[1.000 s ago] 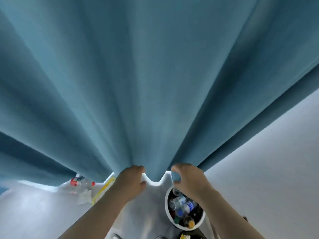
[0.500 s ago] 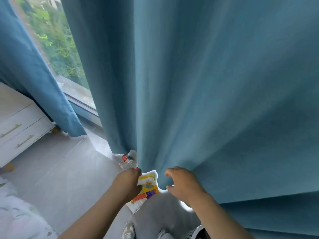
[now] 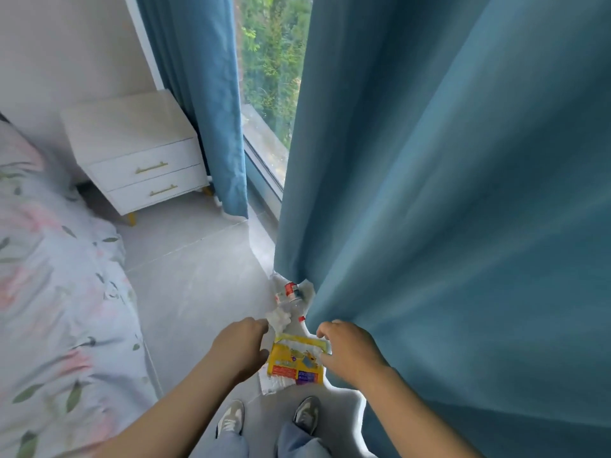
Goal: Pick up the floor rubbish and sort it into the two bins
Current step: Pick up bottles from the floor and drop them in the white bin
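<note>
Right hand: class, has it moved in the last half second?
Yes: the right hand has shifted left, from the curtain hem to the edge of the yellow packet.

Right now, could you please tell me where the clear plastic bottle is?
In the head view, the clear plastic bottle lies on the floor at centre, at the hem of the blue curtain, just beyond the yellow packet.

curtain [image 3: 463,193] | swept right | yellow packet [image 3: 295,363] and bottle [image 3: 291,294] now uncovered

One head-worn view — looking forward and down at the floor [image 3: 198,285], curtain [image 3: 463,226] close right.
</note>
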Available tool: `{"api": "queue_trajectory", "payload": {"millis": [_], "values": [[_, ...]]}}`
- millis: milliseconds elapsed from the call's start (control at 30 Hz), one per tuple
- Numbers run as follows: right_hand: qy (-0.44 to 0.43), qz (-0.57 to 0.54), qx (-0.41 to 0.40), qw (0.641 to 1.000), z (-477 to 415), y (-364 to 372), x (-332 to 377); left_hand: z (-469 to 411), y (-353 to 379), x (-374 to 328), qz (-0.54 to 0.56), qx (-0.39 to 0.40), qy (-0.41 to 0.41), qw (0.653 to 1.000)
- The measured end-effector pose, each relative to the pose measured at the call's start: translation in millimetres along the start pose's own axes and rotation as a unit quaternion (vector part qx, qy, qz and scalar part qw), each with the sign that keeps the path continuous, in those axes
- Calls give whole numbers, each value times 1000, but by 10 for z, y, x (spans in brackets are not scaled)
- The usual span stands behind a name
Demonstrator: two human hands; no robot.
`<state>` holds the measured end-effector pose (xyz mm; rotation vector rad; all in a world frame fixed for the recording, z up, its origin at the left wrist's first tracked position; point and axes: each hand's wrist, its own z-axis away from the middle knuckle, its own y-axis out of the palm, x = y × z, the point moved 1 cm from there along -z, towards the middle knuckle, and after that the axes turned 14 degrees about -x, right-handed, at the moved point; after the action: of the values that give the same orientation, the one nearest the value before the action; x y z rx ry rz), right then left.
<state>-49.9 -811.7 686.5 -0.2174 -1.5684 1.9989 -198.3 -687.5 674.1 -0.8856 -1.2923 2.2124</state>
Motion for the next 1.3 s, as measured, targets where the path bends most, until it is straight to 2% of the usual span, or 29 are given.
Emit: {"api": "queue_trajectory", "payload": {"millis": [233, 467, 900, 1133, 1300], "values": [[-22, 3, 40, 999, -500, 371, -242, -319, 379, 129, 14, 9, -79, 997], [-19, 6, 59, 998, -1124, 1104, -458, -912, 1026, 506, 10, 4, -108, 994], [8, 4, 54, 998, -2396, 3354, -900, -2361, 2971, 1432, -24, 11, -69, 997], [11, 24, -15, 1000, -3216, 4754, -1256, -3286, 4144, 1929, -37, -16, -40, 998], [9, 46, -46, 998, -3744, 5494, -1560, -3951, 4788, 2089, -24, -37, -11, 999]]}}
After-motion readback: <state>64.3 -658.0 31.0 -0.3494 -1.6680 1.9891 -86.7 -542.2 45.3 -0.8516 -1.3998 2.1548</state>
